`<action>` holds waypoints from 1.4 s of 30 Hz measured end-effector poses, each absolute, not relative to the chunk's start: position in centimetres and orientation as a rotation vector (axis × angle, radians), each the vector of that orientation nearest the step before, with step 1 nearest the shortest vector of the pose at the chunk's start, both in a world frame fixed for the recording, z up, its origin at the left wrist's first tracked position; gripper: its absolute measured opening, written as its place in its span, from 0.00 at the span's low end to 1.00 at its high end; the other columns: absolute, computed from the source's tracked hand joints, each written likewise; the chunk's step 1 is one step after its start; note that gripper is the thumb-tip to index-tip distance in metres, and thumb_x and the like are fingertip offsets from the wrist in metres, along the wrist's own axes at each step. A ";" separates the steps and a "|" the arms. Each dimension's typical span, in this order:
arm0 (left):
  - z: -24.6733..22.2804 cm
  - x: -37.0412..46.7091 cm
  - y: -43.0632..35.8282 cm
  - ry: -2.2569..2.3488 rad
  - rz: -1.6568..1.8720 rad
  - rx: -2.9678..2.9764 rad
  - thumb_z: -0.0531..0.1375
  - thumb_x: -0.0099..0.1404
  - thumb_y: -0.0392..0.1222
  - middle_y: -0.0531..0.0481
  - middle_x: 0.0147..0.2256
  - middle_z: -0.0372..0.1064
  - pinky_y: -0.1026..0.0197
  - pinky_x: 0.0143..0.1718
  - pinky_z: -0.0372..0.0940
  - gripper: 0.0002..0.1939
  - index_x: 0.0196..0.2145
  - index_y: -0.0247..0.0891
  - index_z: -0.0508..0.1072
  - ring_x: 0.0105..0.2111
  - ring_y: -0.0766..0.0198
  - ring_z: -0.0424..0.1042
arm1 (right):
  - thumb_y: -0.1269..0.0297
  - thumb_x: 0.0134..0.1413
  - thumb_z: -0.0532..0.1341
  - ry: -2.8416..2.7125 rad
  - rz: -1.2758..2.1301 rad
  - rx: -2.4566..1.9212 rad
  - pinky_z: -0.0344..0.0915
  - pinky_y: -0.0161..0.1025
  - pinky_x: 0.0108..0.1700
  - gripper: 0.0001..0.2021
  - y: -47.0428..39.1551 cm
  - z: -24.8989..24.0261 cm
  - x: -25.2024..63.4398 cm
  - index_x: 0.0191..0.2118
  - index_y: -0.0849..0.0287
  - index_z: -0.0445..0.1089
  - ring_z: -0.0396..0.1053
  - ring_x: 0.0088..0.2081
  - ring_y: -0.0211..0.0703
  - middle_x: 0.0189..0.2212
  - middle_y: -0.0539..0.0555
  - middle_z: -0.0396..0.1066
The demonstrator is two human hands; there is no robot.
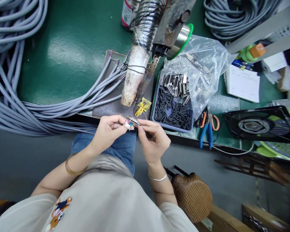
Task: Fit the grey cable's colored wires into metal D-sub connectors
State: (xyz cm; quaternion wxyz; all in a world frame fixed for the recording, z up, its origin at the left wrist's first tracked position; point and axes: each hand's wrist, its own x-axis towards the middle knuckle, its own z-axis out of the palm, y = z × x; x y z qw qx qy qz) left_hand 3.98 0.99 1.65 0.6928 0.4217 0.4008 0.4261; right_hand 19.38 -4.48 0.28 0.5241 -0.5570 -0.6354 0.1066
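At the table's front edge my two hands meet around a small multi-pin connector (133, 121). My left hand (108, 131) pinches the stripped end of a cable, where short coloured wires (130, 125) fan out against the connector's pins. Thumb and fingers of my right hand (155, 138) grip the connector's right end. Just beyond them, a yellow clip-like piece (143, 107) lies on a dark board (106, 109). The soldering-iron-like tip above it is partly hidden by a clear wrap. Whether any wire is joined to a pin is too small to tell.
A blue tray (188, 129) holds black sleeves and metal connectors, beside a plastic bag (207, 64). A fume duct (132, 74) hangs over the board. Grey cables (62, 109) run in from the left. Pliers (209, 129), a fan (258, 124) and a stool (195, 196) are at right.
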 end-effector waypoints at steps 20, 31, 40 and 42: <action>1.1 4.9 2.4 1.030 1.094 1.106 0.65 0.53 0.34 0.50 0.29 0.76 0.70 0.23 0.60 0.02 0.24 0.35 0.76 0.23 0.72 0.67 | 0.77 0.58 0.64 -1.635 0.180 -1.255 0.79 0.40 0.43 0.09 -2.3 -0.2 20.4 0.35 0.55 0.67 0.82 0.43 0.44 0.42 0.54 0.82; 1.5 5.0 2.6 1.056 1.068 1.132 0.65 0.55 0.36 0.53 0.25 0.71 0.71 0.19 0.55 0.04 0.24 0.35 0.75 0.19 0.75 0.60 | 0.75 0.59 0.64 -1.643 0.169 -1.269 0.79 0.40 0.40 0.08 -1.9 0.4 20.3 0.34 0.54 0.68 0.82 0.42 0.43 0.43 0.54 0.82; 1.4 4.6 2.8 1.041 1.054 1.103 0.66 0.56 0.36 0.57 0.20 0.63 0.70 0.15 0.47 0.07 0.23 0.35 0.73 0.15 0.77 0.52 | 0.77 0.57 0.65 -1.681 0.160 -1.233 0.79 0.39 0.41 0.09 -1.7 0.8 20.4 0.36 0.54 0.69 0.81 0.42 0.42 0.45 0.55 0.82; 1.4 4.6 2.8 1.037 1.040 1.096 0.66 0.56 0.37 0.57 0.20 0.63 0.70 0.15 0.47 0.08 0.23 0.35 0.72 0.15 0.77 0.52 | 0.77 0.57 0.64 -1.690 0.167 -1.235 0.79 0.38 0.41 0.09 -1.7 0.8 20.4 0.35 0.54 0.68 0.81 0.42 0.42 0.45 0.56 0.81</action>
